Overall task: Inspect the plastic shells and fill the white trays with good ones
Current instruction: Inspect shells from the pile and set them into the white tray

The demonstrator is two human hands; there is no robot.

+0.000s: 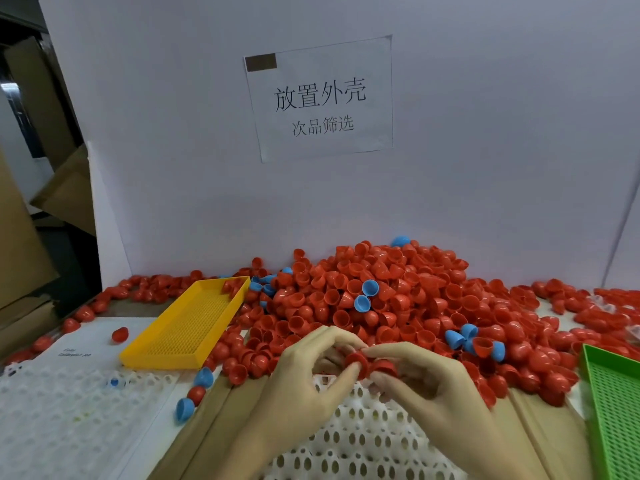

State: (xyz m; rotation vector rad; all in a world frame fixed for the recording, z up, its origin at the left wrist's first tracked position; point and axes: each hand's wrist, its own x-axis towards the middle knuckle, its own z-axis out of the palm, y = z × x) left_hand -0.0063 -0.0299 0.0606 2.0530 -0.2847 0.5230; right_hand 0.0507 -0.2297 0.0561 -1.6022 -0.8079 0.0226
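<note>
Red shells [363,292], yellow tray [187,327], green tray [616,403]

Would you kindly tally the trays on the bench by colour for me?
Yellow tray: 1
Green tray: 1
White trays: 2, one at the left, one in the centre
Total: 4 trays

Around the yellow tray [187,323], which was the only one of its colour, lay one green tray [614,403] far to its right and two white trays [69,410], one below it and one below-right. Red shells [363,292] right of it were too many to count. Blue shells [370,287] numbered perhaps fifteen, some half buried. One paper sign [322,98] hung above it. Two hands [311,379] worked below-right.
</note>
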